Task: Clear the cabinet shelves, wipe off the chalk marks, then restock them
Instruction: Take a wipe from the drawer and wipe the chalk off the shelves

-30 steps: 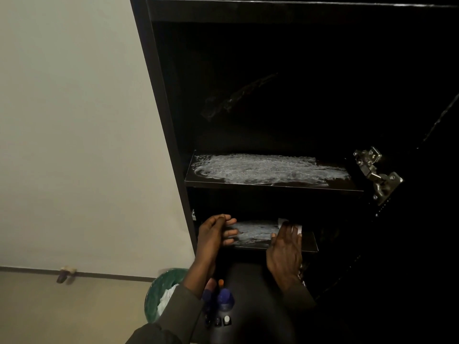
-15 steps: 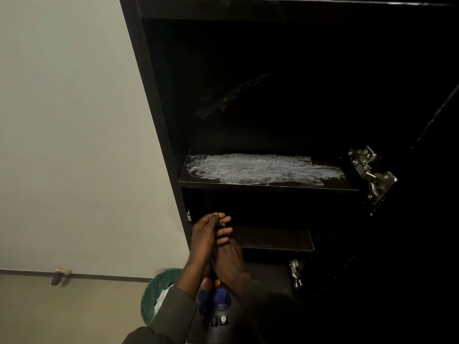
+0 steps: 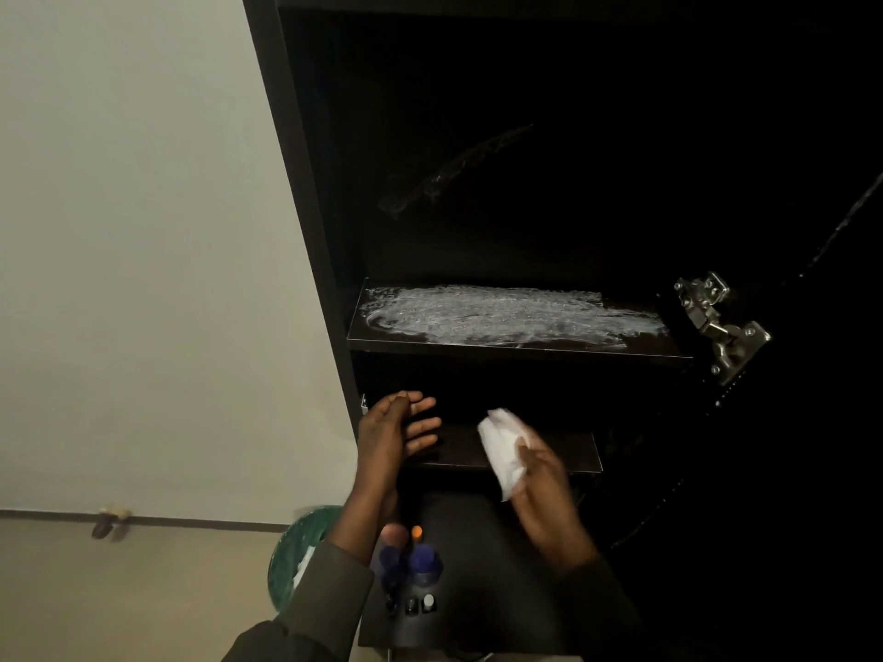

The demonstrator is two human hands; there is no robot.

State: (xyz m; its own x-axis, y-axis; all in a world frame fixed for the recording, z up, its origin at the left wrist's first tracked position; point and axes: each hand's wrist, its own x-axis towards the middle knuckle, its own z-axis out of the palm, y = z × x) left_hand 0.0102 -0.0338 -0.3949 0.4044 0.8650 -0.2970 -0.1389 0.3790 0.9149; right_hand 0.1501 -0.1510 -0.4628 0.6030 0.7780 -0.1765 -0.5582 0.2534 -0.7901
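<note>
Presently your right hand (image 3: 544, 489) pinches a crumpled white paper wipe (image 3: 501, 444) above the dark lower shelf (image 3: 564, 451), which looks wiped, your left hand (image 3: 396, 432) spread open beside it, while the dark upper shelf (image 3: 516, 348) remains chalk-smeared and restocking is outstanding.

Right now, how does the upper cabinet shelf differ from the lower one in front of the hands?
The upper shelf is smeared with white chalk across most of its top; the lower shelf looks dark, with no chalk showing. The upper shelf has nothing near it; the lower shelf has the open left hand at its left end and the right hand holding a white cloth before it. Both are dark boards, bare of goods.
</note>
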